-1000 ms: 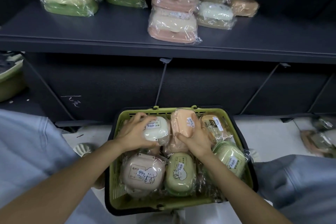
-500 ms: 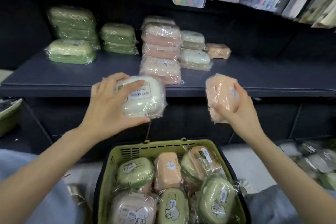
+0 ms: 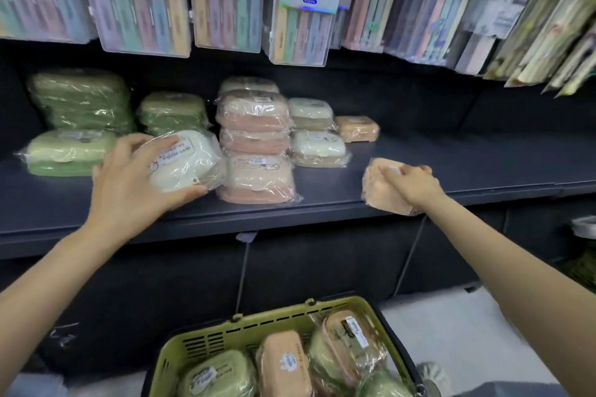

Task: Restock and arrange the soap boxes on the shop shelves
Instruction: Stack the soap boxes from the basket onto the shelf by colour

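Observation:
My left hand grips a white wrapped soap box over the dark shelf, just left of a pink stack. My right hand grips an orange soap box at the shelf's front edge, right of the stacks. Green soap boxes stand at the shelf's left, white ones right of the pink stack, and one orange box behind them. A green basket below holds several more boxes.
Packets of coloured stationery hang on the wall above the shelf, low over the stacks. The right half of the shelf is bare. A white floor shows to the right of the basket.
Both hands lifted a soap box each out of the basket and carried them up and forward to the shelf. The view tilted up.

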